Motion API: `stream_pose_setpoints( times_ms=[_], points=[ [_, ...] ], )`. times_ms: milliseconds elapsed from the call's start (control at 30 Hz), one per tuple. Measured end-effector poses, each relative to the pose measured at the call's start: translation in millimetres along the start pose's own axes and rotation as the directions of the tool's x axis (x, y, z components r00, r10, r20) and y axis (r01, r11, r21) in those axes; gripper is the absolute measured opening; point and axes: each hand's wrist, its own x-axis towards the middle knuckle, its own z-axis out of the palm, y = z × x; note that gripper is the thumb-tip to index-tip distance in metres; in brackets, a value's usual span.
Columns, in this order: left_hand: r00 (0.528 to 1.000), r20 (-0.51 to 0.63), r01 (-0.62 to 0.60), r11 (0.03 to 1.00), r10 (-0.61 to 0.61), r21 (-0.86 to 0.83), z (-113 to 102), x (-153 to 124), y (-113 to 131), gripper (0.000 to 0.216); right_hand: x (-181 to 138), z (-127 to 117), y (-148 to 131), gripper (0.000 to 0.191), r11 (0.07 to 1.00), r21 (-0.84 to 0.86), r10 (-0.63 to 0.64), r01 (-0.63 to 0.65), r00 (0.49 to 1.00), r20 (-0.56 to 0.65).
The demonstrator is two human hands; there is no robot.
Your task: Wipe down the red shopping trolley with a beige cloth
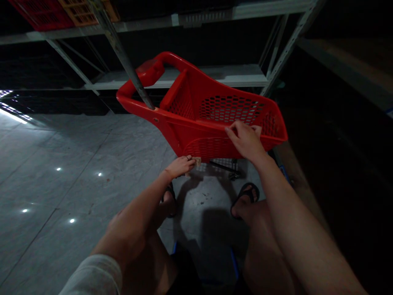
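A red plastic shopping cart [215, 125] stands sideways before me, its handle at the left and mesh basket sides to the right. At the lower edge of its near side is my left hand [181, 166], fingers closed on a small tan cloth [198, 161] whose end shows past the fingertips. My right hand [245, 140] bends over the near rim with curled fingers. A pale piece of cloth [257, 130] sticks out beside it; the fingertips inside the basket are partly hidden.
A metal pole [123, 57] rises from the cart's handle end. Behind stands a white metal rack [211, 78] with red [43, 14] and orange crates [81, 12] on top. A cart wheel [235, 176] and my sandalled feet [245, 198] are on the grey floor [76, 180].
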Motion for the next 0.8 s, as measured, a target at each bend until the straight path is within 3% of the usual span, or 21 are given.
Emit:
stream_pose_setpoints(
  times_ms=[33, 100, 133, 200, 233, 267, 300, 333, 367, 400, 467, 500, 567, 633, 700, 800],
  points=[
    [0.999, -0.054, -0.006, 1.0, 0.007, 0.01, -8, -4, -4, 0.018, 2, -2, 2, 0.037, 1.0, -0.017, 0.018, -0.018, 1.0, -0.014],
    [0.954, -0.297, 0.061, 0.998, -0.049, 0.031, -33, -14, -16, 0.021, 4, -4, 4, 0.044, 0.998, -0.055, 0.037, -0.04, 0.998, -0.048],
    [0.888, -0.446, 0.134, 0.991, -0.107, 0.029, -47, -18, -23, 0.021, 5, -4, 3, 0.047, 0.997, -0.068, 0.033, -0.037, 0.997, -0.065],
    [0.674, -0.687, 0.335, 0.941, -0.274, -0.047, -74, -23, -35, 0.021, 6, -2, -6, 0.049, 0.998, -0.057, -0.008, 0.003, 0.996, -0.085],
    [0.561, -0.749, 0.426, 0.899, -0.352, -0.104, -84, -24, -39, 0.02, 6, 0, -13, 0.049, 0.999, -0.034, -0.043, 0.04, 0.995, -0.085],
    [0.477, -0.778, 0.492, 0.858, -0.409, -0.149, -90, -23, -41, 0.019, 6, 2, -22, 0.048, 0.996, -0.007, -0.084, 0.084, 0.994, -0.076],
    [0.438, -0.783, 0.53, 0.831, -0.44, -0.171, -93, -20, -41, 0.017, 6, 6, -31, 0.047, 0.992, 0.016, -0.124, 0.125, 0.99, -0.064],
    [0.447, -0.774, 0.542, 0.824, -0.448, -0.164, -90, -16, -38, 0.015, 5, 9, -40, 0.047, 0.987, 0.031, -0.155, 0.157, 0.986, -0.053],
    [0.518, -0.741, 0.522, 0.844, -0.427, -0.122, -84, -12, -34, 0.014, 5, 13, -48, 0.046, 0.984, 0.037, -0.173, 0.175, 0.984, -0.049],
    [0.639, -0.672, 0.46, 0.886, -0.374, -0.056, -74, -8, -28, 0.015, 5, 16, -53, 0.046, 0.983, 0.036, -0.179, 0.181, 0.983, -0.05],
    [0.886, -0.413, 0.252, 0.967, -0.212, 0.045, -46, -3, -15, 0.017, 6, 20, -58, 0.048, 0.984, 0.038, -0.174, 0.176, 0.983, -0.056],
    [0.961, -0.249, 0.14, 0.989, -0.123, 0.053, -31, -3, -8, 0.018, 6, 21, -56, 0.049, 0.983, 0.045, -0.174, 0.176, 0.983, -0.054],
    [1.0, 0.004, -0.011, 1.0, 0.011, 0.011, -7, -4, 1, 0.016, 7, 21, -50, 0.051, 0.98, 0.062, -0.188, 0.19, 0.981, -0.035],
    [0.991, 0.1, -0.084, 0.996, 0.087, -0.03, 3, -7, 5, 0.014, 7, 19, -44, 0.053, 0.976, 0.07, -0.206, 0.207, 0.978, -0.019],
    [0.989, 0.066, -0.128, 0.991, 0.131, -0.042, -3, -6, 3, 0.015, 7, 15, -40, 0.057, 0.972, 0.084, -0.218, 0.218, 0.976, -0.009],
    [0.984, -0.169, -0.067, 0.997, 0.06, -0.039, -33, 5, -5, 0.026, 7, 10, -37, 0.061, 0.96, 0.15, -0.241, 0.238, 0.97, 0.003]
  ],
)
